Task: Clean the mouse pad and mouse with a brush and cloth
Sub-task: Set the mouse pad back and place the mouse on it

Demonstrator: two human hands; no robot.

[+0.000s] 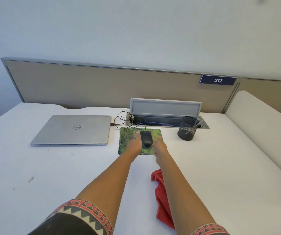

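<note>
A black wired mouse (146, 138) lies on a green patterned mouse pad (125, 133) in the middle of the white desk. My left hand (135, 143) lies flat on the pad, fingers straight along the mouse's left side, touching or nearly touching it. On the pad's right part rests my right hand (160, 148), fingers stretched toward the mouse's right side. Neither hand holds anything. A red cloth (162, 199) lies crumpled on the desk nearer to me, partly hidden under my right forearm. I see no brush clearly.
A closed silver laptop (72, 129) sits left of the pad. A black mesh pen cup (187, 128) stands to the right, with a thin item inside. Behind the pad is an open cable box (165, 109) with loose cables (121, 118). A beige partition (85, 85) backs the desk.
</note>
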